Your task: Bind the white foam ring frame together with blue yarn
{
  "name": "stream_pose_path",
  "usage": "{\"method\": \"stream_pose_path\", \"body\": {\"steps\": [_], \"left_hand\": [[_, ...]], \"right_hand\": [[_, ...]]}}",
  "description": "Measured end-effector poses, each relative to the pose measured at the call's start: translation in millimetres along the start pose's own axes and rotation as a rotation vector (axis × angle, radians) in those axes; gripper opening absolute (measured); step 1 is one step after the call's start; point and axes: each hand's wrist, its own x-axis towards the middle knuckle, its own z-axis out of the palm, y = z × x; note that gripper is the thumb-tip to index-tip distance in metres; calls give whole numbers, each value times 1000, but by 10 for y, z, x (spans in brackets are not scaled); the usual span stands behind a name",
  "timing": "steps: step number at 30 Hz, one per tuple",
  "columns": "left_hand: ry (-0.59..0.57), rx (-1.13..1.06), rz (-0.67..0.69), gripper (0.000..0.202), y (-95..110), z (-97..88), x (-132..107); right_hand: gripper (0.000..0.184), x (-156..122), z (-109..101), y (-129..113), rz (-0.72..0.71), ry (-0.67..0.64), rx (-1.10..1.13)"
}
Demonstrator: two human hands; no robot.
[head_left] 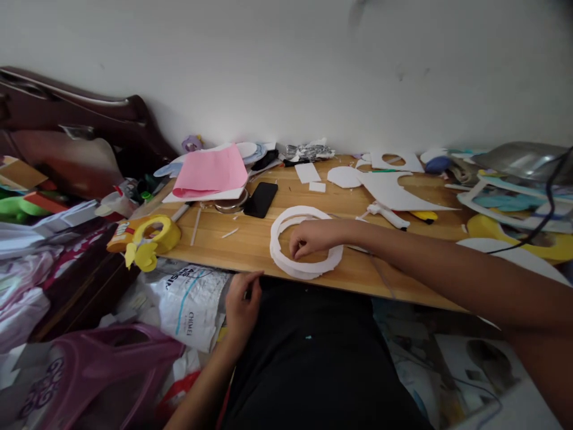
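On the wooden table lies a white foam or paper ring (280, 254), its band seeming to have an upper and a lower layer. My right hand (313, 237) reaches over the ring's right side, fingers curled down inside it. Whatever its fingertips pinch, if anything, is hidden. By the table's front edge is my left hand (243, 303), empty, with thumb and forefinger apart and the other fingers loosely bent. A black phone (261, 199) lies behind the ring, to its left.
A roll of yellow tape (165, 234) sits at the table's left end. Pink sheets (212, 170) lie farther back. A white glue gun (388, 215) and cut white foam pieces (394, 188) are at right. A black cable (548, 200) hangs there. Below left stands a purple plastic stool (105, 352).
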Motion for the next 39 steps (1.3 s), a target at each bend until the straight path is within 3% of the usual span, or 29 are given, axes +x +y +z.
{"method": "stream_pose_path", "body": {"steps": [5,10,17,39], "left_hand": [[-107,-50,47,21,97,151,117],[-73,-101,-10,20,82,262,129],[-87,-44,-6,20,82,272,170],[-146,76,-82,12,273,353,221]], "right_hand": [[15,12,-14,23,60,-56,36],[21,90,17,-23,53,-93,77],[22,239,88,11,33,-84,85],[21,285,175,29,2,-80,-4]]}}
